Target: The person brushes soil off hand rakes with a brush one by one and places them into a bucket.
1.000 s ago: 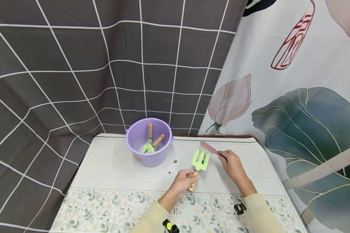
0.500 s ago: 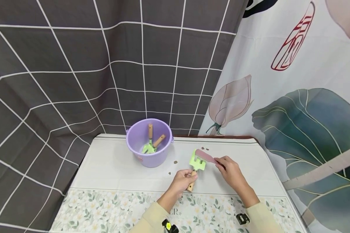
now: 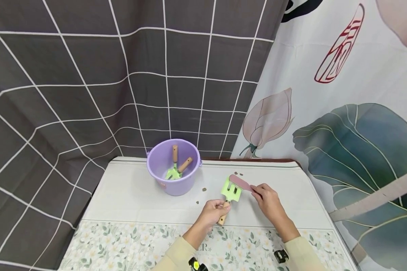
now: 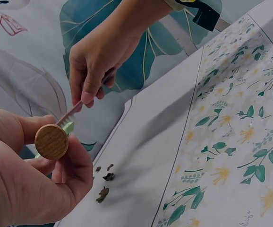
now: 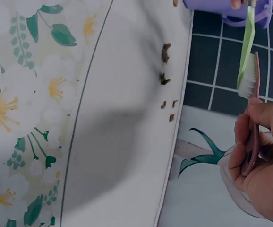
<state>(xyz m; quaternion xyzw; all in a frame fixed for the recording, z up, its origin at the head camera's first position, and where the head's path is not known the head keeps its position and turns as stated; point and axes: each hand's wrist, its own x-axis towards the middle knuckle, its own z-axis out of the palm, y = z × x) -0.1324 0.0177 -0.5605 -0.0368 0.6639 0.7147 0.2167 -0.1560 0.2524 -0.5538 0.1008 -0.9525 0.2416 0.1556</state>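
Observation:
In the head view my left hand point(image 3: 211, 213) grips the wooden handle of a light green garden hand fork point(image 3: 232, 192), tines pointing away. The handle's round end point(image 4: 51, 142) faces the left wrist camera. My right hand point(image 3: 271, 203) pinches the handle of a pink brush point(image 3: 240, 183). The brush lies across the upper tines, and its white bristles point(image 5: 246, 86) meet the fork's green face in the right wrist view. Below the tools, several brown crumbs point(image 5: 165, 53) lie on the white tabletop cloth.
A purple bucket point(image 3: 177, 187) stands at the table's back left, holding two green tools with wooden handles point(image 3: 175, 153). A floral cloth point(image 3: 129, 241) covers the front of the table. Behind hang a dark grid curtain point(image 3: 88, 101) and a white printed curtain point(image 3: 278, 67).
The brush has moved from beyond the tines' right side onto them, shifting a little along them. Brown crumbs now show near the fork's tip. My left hand keeps its grip on the fork.

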